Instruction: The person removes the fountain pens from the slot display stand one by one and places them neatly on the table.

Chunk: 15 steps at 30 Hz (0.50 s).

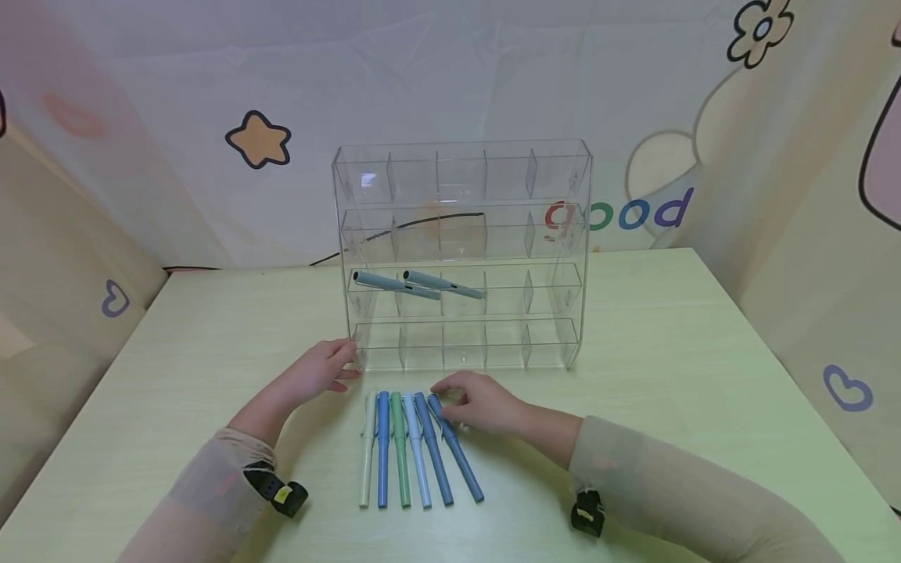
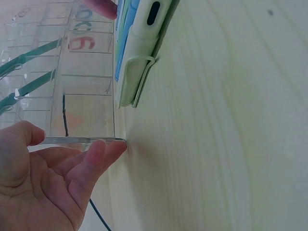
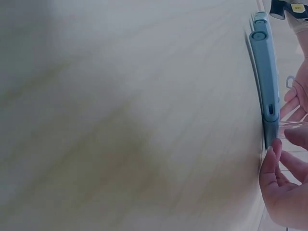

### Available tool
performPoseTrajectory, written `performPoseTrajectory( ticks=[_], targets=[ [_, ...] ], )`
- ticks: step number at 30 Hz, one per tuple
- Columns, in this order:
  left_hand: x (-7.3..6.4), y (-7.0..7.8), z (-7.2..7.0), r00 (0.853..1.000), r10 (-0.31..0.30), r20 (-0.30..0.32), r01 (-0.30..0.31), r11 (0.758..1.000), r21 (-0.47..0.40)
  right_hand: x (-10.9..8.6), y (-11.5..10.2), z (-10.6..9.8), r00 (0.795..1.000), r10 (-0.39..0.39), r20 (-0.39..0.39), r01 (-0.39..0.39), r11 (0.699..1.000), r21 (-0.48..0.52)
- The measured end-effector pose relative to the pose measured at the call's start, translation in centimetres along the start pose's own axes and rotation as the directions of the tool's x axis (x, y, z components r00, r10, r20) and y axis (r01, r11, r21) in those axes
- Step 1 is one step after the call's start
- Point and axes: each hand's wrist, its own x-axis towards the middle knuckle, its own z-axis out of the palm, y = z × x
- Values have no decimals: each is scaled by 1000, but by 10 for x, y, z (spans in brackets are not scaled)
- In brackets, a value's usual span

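A clear acrylic rack (image 1: 464,332) with tiers of small compartments stands upright on the table. My left hand (image 1: 320,367) grips its left side panel near the bottom, thumb on one face and fingers on the other in the left wrist view. Several capped pens lie side by side in front, from a pale green pen (image 1: 368,450) at left to a blue pen (image 1: 461,457) at right. My right hand (image 1: 482,400) pinches the blue pen's cap end, which points toward the rack. This pen slants more than its neighbours.
Two grey-blue pens (image 1: 396,285) lie slanted across left compartments of the rack's second tier from the bottom. Between the outer pens lie a green pen (image 1: 400,450) and other blue ones. A printed curtain (image 1: 450,78) hangs behind the table (image 1: 704,375).
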Motion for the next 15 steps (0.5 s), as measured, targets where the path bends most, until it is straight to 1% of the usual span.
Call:
performPoseTrajectory(
  ticks=[4, 9, 12, 15],
  targets=[
    [1, -1, 0, 1000, -4, 0, 4, 1000, -1, 2, 0, 2, 1000, -3, 8, 3, 1000, -26],
    [1, 0, 0, 1000, -15, -1, 15, 1000, 4, 5, -1, 4, 1000, -6, -7, 6, 999, -54],
    [0, 1, 0, 999, -45, -14, 45, 999, 12, 5, -1, 5, 1000, -1, -14, 0, 998, -58],
    [-4, 2, 1, 994, -99, -35, 100, 994, 31, 6, -1, 5, 1000, 0, -20, -2, 998, -69]
  ],
)
